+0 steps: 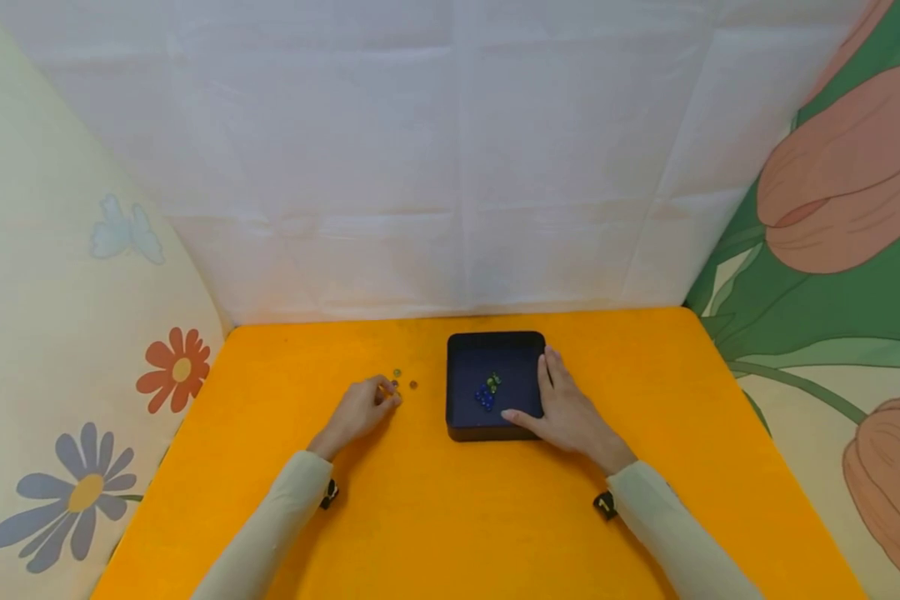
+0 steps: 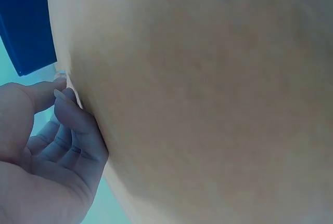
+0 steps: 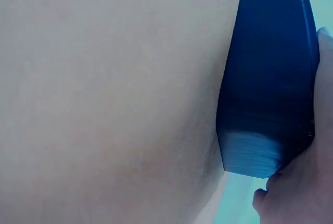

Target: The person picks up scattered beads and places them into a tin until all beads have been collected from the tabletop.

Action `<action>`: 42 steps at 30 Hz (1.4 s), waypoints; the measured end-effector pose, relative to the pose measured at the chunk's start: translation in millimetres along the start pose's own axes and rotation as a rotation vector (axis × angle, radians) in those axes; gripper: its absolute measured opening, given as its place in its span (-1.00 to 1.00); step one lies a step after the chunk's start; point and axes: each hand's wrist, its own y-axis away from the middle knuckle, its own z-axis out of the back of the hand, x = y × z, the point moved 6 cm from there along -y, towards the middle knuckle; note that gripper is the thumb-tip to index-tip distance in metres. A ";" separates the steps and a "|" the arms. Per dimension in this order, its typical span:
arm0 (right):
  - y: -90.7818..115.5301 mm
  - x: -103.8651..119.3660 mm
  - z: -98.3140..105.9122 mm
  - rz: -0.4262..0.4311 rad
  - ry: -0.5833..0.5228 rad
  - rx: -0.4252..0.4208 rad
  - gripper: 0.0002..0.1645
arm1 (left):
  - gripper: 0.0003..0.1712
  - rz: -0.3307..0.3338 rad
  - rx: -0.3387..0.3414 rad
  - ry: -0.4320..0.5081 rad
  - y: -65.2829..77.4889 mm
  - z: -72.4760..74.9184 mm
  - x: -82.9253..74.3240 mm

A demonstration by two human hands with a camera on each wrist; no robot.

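Note:
A square dark tray [image 1: 495, 433] stands on the table, with several blue marbles [image 1: 485, 397] and green marbles [image 1: 493, 381] grouped inside it. My right hand [image 1: 573, 417] holds the tray at its right near corner, fingers along the right wall and thumb reaching over the rim. Left of the tray, a green marble [image 1: 397, 372] and a brown marble [image 1: 413, 384] lie on the table. My left hand [image 1: 360, 408] is beside them, thumb and index tips close together at the tabletop. Whether a marble is between those tips is too small to tell.
The table [image 1: 450, 525] has an orange cover. A white cloth [image 1: 450, 183] hangs along its back edge. Flower-printed cloths stand at the left [image 1: 60, 333] and right [image 1: 832, 333] sides.

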 end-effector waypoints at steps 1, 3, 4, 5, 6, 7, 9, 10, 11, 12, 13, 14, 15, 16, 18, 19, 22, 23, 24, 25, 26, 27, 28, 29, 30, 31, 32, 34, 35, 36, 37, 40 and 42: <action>-0.2 0.2 0.3 -0.001 0.002 0.000 0.52 | -0.74 0.004 0.001 0.005 0.0 0.1 0.2; -0.4 0.8 1.1 0.001 0.006 -0.002 0.52 | -0.73 0.009 0.003 0.010 -0.2 0.3 0.3; -0.5 0.9 1.3 0.002 0.009 -0.003 0.52 | -0.73 0.009 0.004 0.011 -0.4 0.3 0.4; -0.5 1.1 1.5 0.003 0.011 -0.003 0.52 | -0.72 0.008 0.005 0.012 -0.5 0.4 0.2; -0.6 1.0 1.6 0.002 0.012 -0.001 0.52 | -0.72 0.008 0.005 0.013 -0.5 0.5 0.1; -0.6 1.1 1.6 0.002 0.012 0.000 0.52 | -0.72 0.005 0.007 0.013 -0.5 0.4 0.0; -0.8 0.8 1.7 -0.001 0.011 0.003 0.52 | -0.72 0.002 0.006 0.009 -0.6 0.3 -0.7; -1.0 0.6 1.8 -0.001 0.011 0.004 0.52 | -0.72 0.000 0.004 0.008 -0.8 0.2 -1.0; -1.3 0.3 1.8 -0.003 0.010 0.006 0.52 | -0.71 -0.002 0.003 0.005 -1.0 0.1 -1.6; -1.6 0.2 1.9 -0.002 0.009 0.005 0.52 | -0.72 -0.005 0.000 0.002 -1.4 0.0 -2.2; -1.8 0.0 2.0 -0.003 0.010 0.004 0.52 | -0.72 -0.007 -0.002 0.000 -1.8 0.0 -2.9; -2.0 -0.3 2.1 -0.002 0.011 0.004 0.52 | -0.72 -0.009 -0.005 -0.001 -2.2 0.1 -4.1; -2.2 -0.6 2.0 -0.003 0.013 0.004 0.52 | -0.72 -0.010 -0.006 0.000 -2.6 0.4 -5.5; -2.4 -0.8 1.9 -0.002 0.012 0.004 0.52 | -0.72 -0.010 -0.005 0.002 -3.1 0.4 -6.8; -2.5 -0.8 1.9 0.000 0.015 0.004 0.52 | -0.73 -0.005 0.000 0.010 -3.7 0.4 -10.1; -2.3 -1.0 1.8 0.000 0.018 0.005 0.52 | -0.73 -0.001 0.004 0.014 -4.0 0.3 -11.7; -1.7 -0.9 1.5 0.003 0.022 0.004 0.53 | -0.75 0.005 0.010 0.019 -5.1 0.2 -15.7; -1.3 -0.8 1.6 0.005 0.025 0.003 0.53 | -0.75 0.001 0.006 0.017 -5.5 0.7 -17.3; -1.1 -0.8 1.6 0.006 0.026 0.000 0.53 | -0.75 -0.004 0.001 0.015 -6.0 1.1 -18.5; -0.9 -1.0 1.4 0.004 0.025 0.002 0.53 | -0.76 -0.010 -0.006 0.013 -6.5 1.5 -19.8; -0.9 -1.1 1.3 0.002 0.025 0.002 0.53 | -0.76 -0.017 -0.011 0.017 -6.8 2.2 -21.2; -0.7 -1.1 1.3 0.003 0.025 0.003 0.52 | -0.76 -0.022 -0.016 0.023 -7.2 2.5 -22.5; -0.7 -1.2 1.0 0.002 0.026 0.004 0.52 | -0.75 -0.028 -0.020 0.029 -7.7 2.7 -23.7; -0.8 -1.3 0.8 0.004 0.027 0.003 0.52 | -0.75 -0.031 -0.022 0.037 -7.9 3.0 -25.0; -0.9 -1.4 0.4 0.002 0.026 0.005 0.52 | -0.75 -0.032 -0.021 0.047 -8.3 2.9 -25.7; -0.9 -1.3 0.4 0.005 0.027 0.004 0.52 | -0.75 -0.034 -0.021 0.059 -8.6 3.0 -26.8; -1.0 -1.5 0.0 0.005 0.029 0.005 0.52 | -0.75 -0.035 -0.018 0.070 -8.9 3.0 -27.7; -1.0 -1.6 -0.5 0.005 0.029 0.005 0.53 | -0.75 -0.038 -0.016 0.087 -9.4 4.0 -30.7; -0.9 -1.7 -0.7 0.003 0.028 0.006 0.53 | -0.76 -0.040 -0.017 0.095 -9.7 4.8 -32.1; -0.8 -1.8 -0.8 0.002 0.028 0.006 0.53 | -0.76 -0.044 -0.018 0.101 -10.0 5.6 -33.6; -0.6 -1.8 -0.7 0.002 0.028 0.004 0.53 | -0.77 -0.046 -0.020 0.110 -10.3 6.7 -35.5; 0.1 -1.9 -0.4 0.001 0.025 0.002 0.52 | -0.78 -0.051 -0.025 0.122 -11.8 9.1 -40.7; 0.4 -2.0 -0.2 0.001 0.025 0.002 0.52 | -0.77 -0.058 -0.024 0.120 -13.3 9.7 -43.3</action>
